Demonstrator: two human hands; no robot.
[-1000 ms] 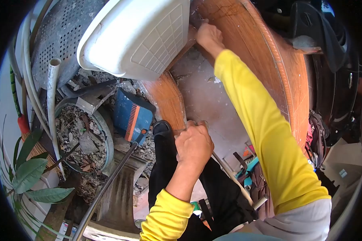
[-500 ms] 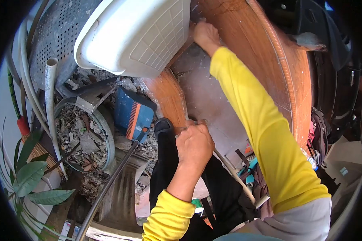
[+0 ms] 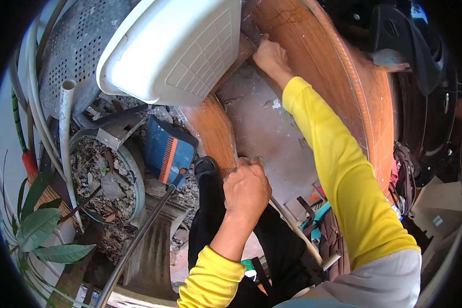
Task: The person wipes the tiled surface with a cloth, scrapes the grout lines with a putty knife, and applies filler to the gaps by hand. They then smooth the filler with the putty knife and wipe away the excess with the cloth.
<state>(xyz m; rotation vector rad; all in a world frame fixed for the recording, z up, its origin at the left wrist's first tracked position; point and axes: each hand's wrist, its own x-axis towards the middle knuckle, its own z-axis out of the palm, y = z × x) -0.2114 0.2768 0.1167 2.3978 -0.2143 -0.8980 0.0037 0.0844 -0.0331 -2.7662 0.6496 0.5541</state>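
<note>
My right hand (image 3: 272, 55) is closed at the far inner edge of an orange-brown wood-patterned surface (image 3: 313, 66). A dark grey, flat blade-like piece (image 3: 251, 32) shows just beyond its fingers; the grip itself is hidden. Nearer to me, my left hand (image 3: 247, 191) is curled into a fist beside the corner of a narrow wood-patterned ledge (image 3: 210, 123). What its fingers hold, if anything, is hidden. Between the hands lies a dusty grey recessed surface (image 3: 267, 123), with a small white scrap (image 3: 276, 103) on it.
A white plastic basin (image 3: 190, 56) leans on its side at upper left. Below it are a blue dustpan (image 3: 167, 149) with a long handle, a round pot (image 3: 138, 179) of soil and rubble, a pale pipe (image 3: 65, 133) and a leafy plant (image 3: 41, 226). Bags (image 3: 405, 179) lie at right.
My right hand has shifted slightly toward me and to the right, uncovering more of the grey blade-like piece. The white scrap has come into sight. My left hand stays near the ledge corner.
</note>
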